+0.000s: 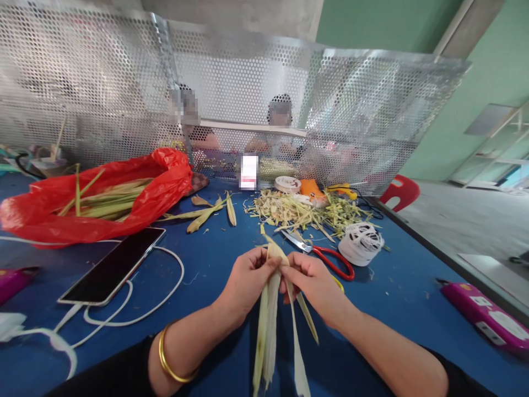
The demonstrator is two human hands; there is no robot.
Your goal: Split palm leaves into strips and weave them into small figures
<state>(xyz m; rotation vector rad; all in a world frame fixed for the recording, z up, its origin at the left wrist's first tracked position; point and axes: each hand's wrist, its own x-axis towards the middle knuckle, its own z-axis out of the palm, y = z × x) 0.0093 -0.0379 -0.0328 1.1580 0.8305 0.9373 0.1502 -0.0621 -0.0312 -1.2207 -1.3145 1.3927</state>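
Observation:
Both hands meet over the blue table (206,259) and pinch a bundle of pale yellow-green leaf strips (268,314). My left hand (248,278), with a gold bangle on its wrist, grips the strips near their top from the left. My right hand (312,281) pinches the same strips from the right. The long ends hang down toward me. Red-handled scissors (326,256) lie just beyond my right hand, next to a coil of white string (361,242).
A red plastic bag (95,204) of green leaves lies at the left. A phone (113,264) on a white cable sits beside it. Leaf trimmings (306,212) pile up at the back. A perforated metal screen (248,99) stands behind, with people beyond it. Pink cases (487,317) lie at the right edge.

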